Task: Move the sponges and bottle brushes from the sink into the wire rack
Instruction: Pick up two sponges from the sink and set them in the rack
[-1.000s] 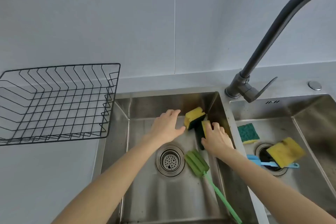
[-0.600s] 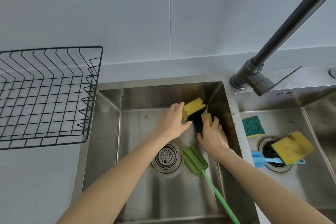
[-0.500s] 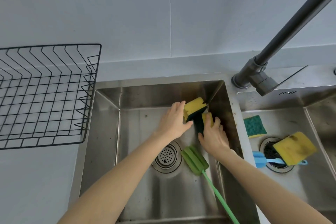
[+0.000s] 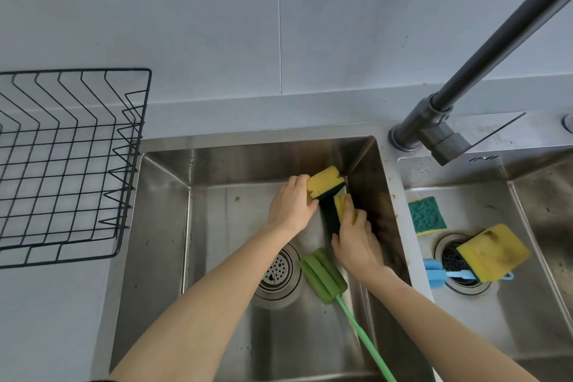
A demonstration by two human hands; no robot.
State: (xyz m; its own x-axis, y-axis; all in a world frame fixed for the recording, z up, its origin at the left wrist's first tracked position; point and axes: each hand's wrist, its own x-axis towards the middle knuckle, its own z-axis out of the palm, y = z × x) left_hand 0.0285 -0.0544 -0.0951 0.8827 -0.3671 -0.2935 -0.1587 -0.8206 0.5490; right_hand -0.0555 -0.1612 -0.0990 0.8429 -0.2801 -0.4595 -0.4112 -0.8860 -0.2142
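In the far right corner of the left sink basin [image 4: 173,226], my left hand [image 4: 290,206] grips a yellow sponge [image 4: 324,181] with a dark scouring side. My right hand [image 4: 353,236] holds a second yellow sponge [image 4: 339,206] standing on edge against the basin wall. A green bottle brush [image 4: 324,277] lies on the basin floor beside the drain, its handle running to the lower right. The right basin holds a green sponge [image 4: 427,214], a stained yellow sponge [image 4: 493,251] and a blue bottle brush [image 4: 435,273]. The black wire rack [image 4: 62,170] stands empty on the counter at left.
A dark faucet [image 4: 434,124] rises between the basins and slants to the upper right. A round drain [image 4: 277,270] sits in the left basin under my left forearm. Grey counter [image 4: 46,319] lies in front of the rack.
The camera shifted, so the rack moved left in view. My left hand closed onto the corner sponge and my right hand settled around the upright sponge.
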